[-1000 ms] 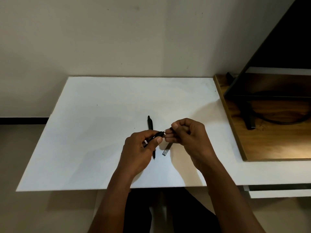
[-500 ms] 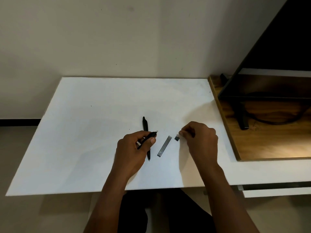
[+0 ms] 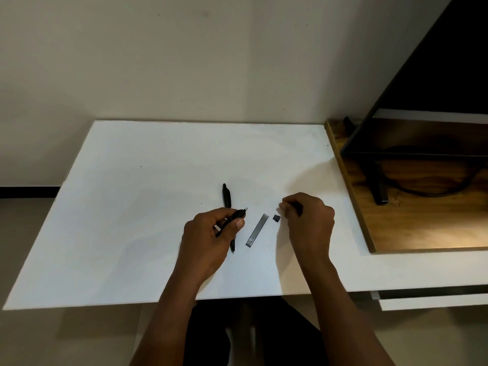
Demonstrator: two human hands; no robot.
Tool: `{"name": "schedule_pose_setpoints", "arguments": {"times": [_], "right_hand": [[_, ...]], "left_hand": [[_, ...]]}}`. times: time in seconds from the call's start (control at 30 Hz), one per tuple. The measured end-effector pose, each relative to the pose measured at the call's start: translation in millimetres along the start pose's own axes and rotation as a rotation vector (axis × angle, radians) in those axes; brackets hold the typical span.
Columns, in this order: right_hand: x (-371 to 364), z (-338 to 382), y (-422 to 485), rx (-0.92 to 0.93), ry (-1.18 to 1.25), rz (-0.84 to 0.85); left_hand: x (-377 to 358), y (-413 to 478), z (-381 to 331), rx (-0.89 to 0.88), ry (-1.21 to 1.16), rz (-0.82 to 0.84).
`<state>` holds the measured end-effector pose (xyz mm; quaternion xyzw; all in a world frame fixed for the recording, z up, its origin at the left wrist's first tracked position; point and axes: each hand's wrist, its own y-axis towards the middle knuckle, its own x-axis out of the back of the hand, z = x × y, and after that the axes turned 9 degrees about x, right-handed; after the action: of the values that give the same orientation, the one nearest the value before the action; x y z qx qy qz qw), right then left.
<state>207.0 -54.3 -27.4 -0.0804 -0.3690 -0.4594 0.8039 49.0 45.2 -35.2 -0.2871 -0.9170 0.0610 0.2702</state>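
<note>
My left hand [image 3: 208, 239] grips a black mechanical pencil [image 3: 236, 216] whose pale tip points up and to the right. Under that hand a second black pen [image 3: 226, 195] lies on the white table [image 3: 132, 207]. A flat grey slim case [image 3: 257, 230] lies slanted between my hands. Just right of the case's upper end sits a small black cap [image 3: 276, 217] on the table. My right hand [image 3: 309, 225] hovers beside the cap with its fingers curled and its fingertips bunched together, a short gap from the cap, and I see nothing in them.
A wooden board [image 3: 422, 220] lies on the table's right side, with a dark monitor [image 3: 435, 88], its stand and a black cable [image 3: 435, 191] on it. A pale wall rises behind the table. The near table edge is close to my forearms.
One second ago both hands met at the pencil's tip. My right hand has since moved right and the small black cap now lies on the table; the left hand still holds the pencil.
</note>
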Motion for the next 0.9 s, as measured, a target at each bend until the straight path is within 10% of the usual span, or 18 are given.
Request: {"name": "schedule_pose_setpoints", "arguments": {"times": [0.5, 0.9], "right_hand": [[12, 15, 3, 0.124, 0.030, -0.064], [5, 23, 1, 0.028, 0.457, 0.427]], "left_hand": [[2, -2, -3, 0.008, 0.003, 0.002], [4, -6, -15, -0.072, 0.047, 0.017]]}}
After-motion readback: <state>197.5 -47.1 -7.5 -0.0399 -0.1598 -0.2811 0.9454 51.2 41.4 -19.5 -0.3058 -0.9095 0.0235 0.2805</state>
